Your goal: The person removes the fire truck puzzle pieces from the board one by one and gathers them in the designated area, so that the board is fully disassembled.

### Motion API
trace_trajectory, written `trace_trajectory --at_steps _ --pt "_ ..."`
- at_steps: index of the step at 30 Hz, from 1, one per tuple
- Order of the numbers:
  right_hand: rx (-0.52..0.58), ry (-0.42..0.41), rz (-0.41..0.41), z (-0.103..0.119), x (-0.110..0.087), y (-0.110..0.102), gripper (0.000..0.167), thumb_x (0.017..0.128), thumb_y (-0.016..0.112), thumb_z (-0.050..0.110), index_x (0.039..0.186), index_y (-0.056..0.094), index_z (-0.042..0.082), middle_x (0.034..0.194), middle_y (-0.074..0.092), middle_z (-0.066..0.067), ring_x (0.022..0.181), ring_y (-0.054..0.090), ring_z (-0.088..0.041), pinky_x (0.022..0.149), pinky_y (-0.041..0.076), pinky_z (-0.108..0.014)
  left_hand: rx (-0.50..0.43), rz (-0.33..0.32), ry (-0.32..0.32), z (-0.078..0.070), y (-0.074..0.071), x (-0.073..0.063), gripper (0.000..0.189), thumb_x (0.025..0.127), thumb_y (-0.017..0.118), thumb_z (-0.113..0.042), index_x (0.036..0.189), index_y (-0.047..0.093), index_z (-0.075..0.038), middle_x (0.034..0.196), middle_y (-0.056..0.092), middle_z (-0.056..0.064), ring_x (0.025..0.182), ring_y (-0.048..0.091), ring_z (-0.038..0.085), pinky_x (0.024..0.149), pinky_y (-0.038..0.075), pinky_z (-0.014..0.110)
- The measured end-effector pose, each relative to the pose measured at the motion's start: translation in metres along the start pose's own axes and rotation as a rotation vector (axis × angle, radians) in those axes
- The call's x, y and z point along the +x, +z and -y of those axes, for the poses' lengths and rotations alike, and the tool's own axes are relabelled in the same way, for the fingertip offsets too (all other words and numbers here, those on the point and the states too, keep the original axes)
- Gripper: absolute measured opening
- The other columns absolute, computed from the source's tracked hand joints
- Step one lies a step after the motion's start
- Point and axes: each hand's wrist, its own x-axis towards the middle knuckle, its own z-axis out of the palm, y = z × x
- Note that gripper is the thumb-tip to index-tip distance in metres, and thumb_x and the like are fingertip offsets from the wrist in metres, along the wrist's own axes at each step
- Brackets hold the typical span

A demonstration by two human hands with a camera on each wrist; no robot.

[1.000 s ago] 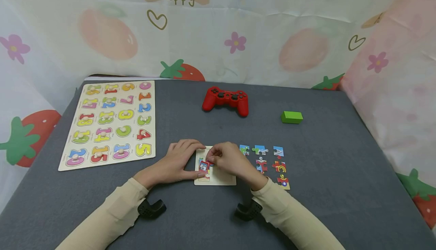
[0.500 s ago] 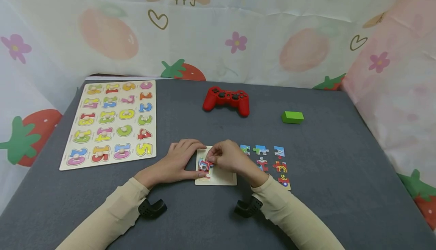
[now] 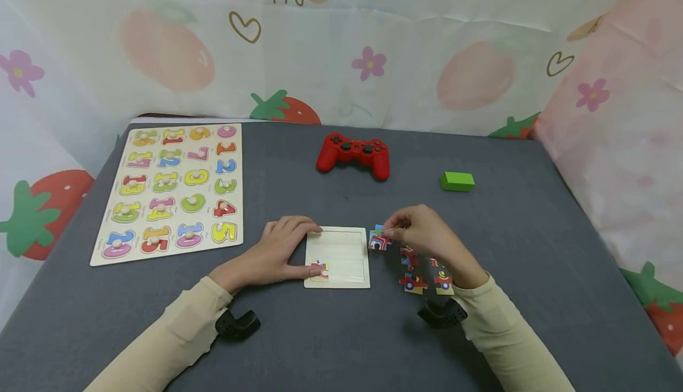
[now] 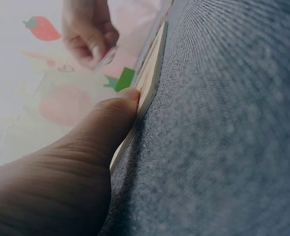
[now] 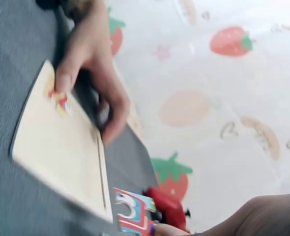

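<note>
My left hand [image 3: 280, 251] rests at the left side of a pale wooden puzzle tray [image 3: 341, 230]. Its thumb presses at the lower left, on a small puzzle piece [image 3: 319, 271] in the tray, and its forefinger touches near the upper left corner. To the right of the tray, my right hand [image 3: 427, 235] pinches a red puzzle piece [image 3: 379, 241] with an eye printed on it. In the right wrist view, that jigsaw piece [image 5: 134, 212] is held up past the tray's edge. Below and beside the right hand lie loose puzzle pieces [image 3: 412, 283], some partly hidden by it.
A number peg board [image 3: 176, 193] lies at the left. Farther back are a red game controller [image 3: 353, 158] and a green block [image 3: 457, 181]. A printed cloth [image 3: 400, 24] hangs behind the grey table [image 3: 299, 344].
My right hand has moved right, away from the tray, carrying the red puzzle piece out with it. The left hand stays at the tray's left side.
</note>
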Motion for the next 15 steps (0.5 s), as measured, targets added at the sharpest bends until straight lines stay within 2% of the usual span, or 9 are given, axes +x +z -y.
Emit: trace_trajectory --at_steps 3,7,15 --pt "-0.006 0.012 0.033 -0.011 -0.004 -0.004 0.010 0.091 0.066 0.014 0.090 0.072 0.006 0.080 0.069 -0.007 0.064 0.053 -0.018 0.055 0.042 -0.030 0.002 0.006 -0.004 0.001 0.000 0.000 0.066 0.081 0.069 -0.054 0.133 0.048 -0.018 0.136 0.043 -0.001 0.127 0.034 0.018 0.094 0.025 0.044" --pt "-0.026 0.001 0.063 -0.021 -0.006 0.000 0.009 0.090 0.067 0.013 0.089 0.073 0.006 0.077 0.067 -0.005 0.061 0.049 -0.015 0.055 0.040 -0.028 0.004 0.003 0.001 0.001 0.000 0.000 0.067 0.081 0.069 -0.055 0.133 0.048 -0.017 0.136 0.043 0.000 0.127 0.035 0.019 0.093 0.026 0.044" --pt "-0.101 -0.054 0.011 -0.025 -0.004 0.010 0.010 0.089 0.066 0.009 0.083 0.073 0.006 0.077 0.068 -0.001 0.063 0.050 -0.011 0.057 0.040 -0.026 0.011 0.020 -0.015 0.000 0.000 0.000 0.067 0.081 0.068 -0.056 0.134 0.048 -0.019 0.137 0.043 0.000 0.128 0.034 0.018 0.094 0.025 0.044"
